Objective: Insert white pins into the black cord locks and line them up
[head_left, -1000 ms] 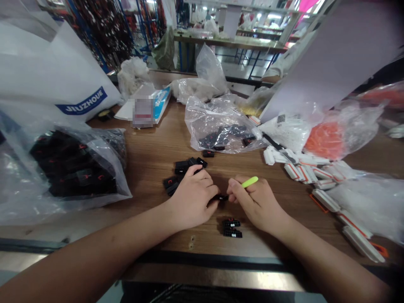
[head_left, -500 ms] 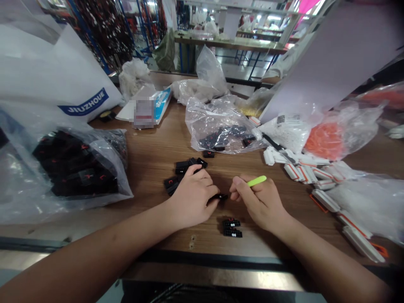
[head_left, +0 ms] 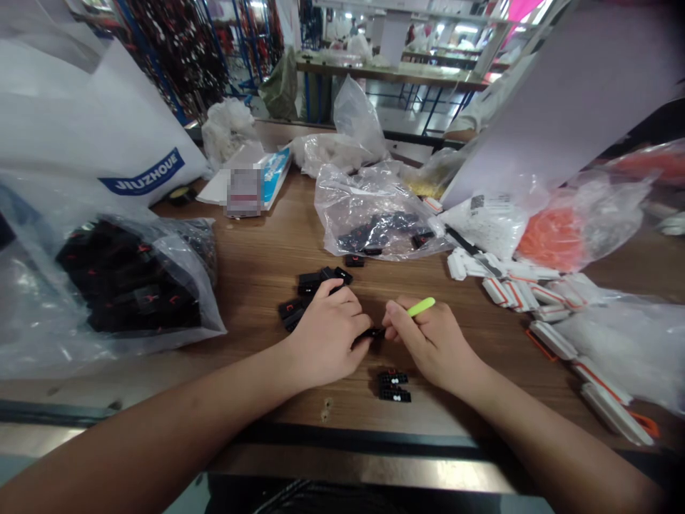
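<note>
My left hand (head_left: 327, 343) is shut on a small black plastic connector (head_left: 371, 333), whose end sticks out to the right of my fingers. My right hand (head_left: 434, 344) grips a fluorescent green marker pen (head_left: 421, 307), and its tip is hidden in my fingers, right by that connector. A loose pile of black connectors (head_left: 310, 291) with red marks lies just beyond my left hand. Two more black connectors (head_left: 394, 387) with white dots lie on the wood below my right hand.
A clear bag of black connectors (head_left: 128, 275) lies at left, and another (head_left: 374, 214) lies ahead. White connectors with orange edges (head_left: 551, 314) and an orange-filled bag (head_left: 551, 239) lie at right on the wooden table (head_left: 257, 271). A white JIUZHOUE sack (head_left: 107, 121) stands behind at left.
My right hand has moved left, closer to the connector in my left hand, and the pen moved with it. My left hand stays nearly still.
</note>
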Tool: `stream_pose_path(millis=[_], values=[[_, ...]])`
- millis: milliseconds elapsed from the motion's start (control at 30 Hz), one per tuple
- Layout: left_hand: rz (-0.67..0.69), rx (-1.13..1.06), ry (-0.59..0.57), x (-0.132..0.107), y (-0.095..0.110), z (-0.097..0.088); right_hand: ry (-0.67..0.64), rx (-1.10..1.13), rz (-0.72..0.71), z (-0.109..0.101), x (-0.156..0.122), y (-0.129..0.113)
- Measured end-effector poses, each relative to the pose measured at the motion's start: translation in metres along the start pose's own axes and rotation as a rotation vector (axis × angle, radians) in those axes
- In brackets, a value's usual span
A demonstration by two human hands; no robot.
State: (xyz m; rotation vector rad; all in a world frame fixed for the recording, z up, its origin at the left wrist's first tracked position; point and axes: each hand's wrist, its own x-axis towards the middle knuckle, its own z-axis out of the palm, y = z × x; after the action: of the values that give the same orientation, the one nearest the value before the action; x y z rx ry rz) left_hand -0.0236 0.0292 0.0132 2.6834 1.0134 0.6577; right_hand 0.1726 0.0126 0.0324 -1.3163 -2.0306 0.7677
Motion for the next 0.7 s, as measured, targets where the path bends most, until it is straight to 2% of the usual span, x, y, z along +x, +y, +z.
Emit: stream_pose_path(millis=[133,333,700], values=[[0.001,0.005,-0.005,-0.0001,0.0005,-0.0007,-0.016,-0.014,-0.004,-0.0011,-0.0004,-0.0001],[0.001,-0.004,-0.018,-0.0001,0.001,-0.0012,0.108,0.095,0.018,-0.004,-0.003,0.0036],[-0.005,-0.006,-0.036,0.0001,0.0008,-0.0023,0.048,0.076,0.018,0.0013,-0.0031,0.0056]])
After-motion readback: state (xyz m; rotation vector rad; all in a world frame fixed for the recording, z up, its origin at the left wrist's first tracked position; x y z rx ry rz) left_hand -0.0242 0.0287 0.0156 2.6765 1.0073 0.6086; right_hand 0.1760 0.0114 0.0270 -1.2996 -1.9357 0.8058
